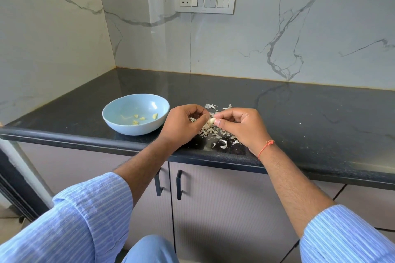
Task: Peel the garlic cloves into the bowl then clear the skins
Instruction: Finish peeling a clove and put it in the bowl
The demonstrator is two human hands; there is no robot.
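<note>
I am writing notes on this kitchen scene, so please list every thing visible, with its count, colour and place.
bowl: one, light blue, on the countertop, left of the hands
peeled cloves: a few, pale yellow, inside the bowl
garlic clove: one, whitish, between both hands
skins: many, whitish, scattered under and around the hands
countertop: one, black
switch panel: one, white, on the marble wall
cabinet handles: two, black, below the counter
left hand: pinches the clove
right hand: pinches the clove, red thread on its wrist

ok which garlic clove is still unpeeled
The clove pinched between both hands, above the skins; the others lie yellow and peeled in the bowl.
</note>
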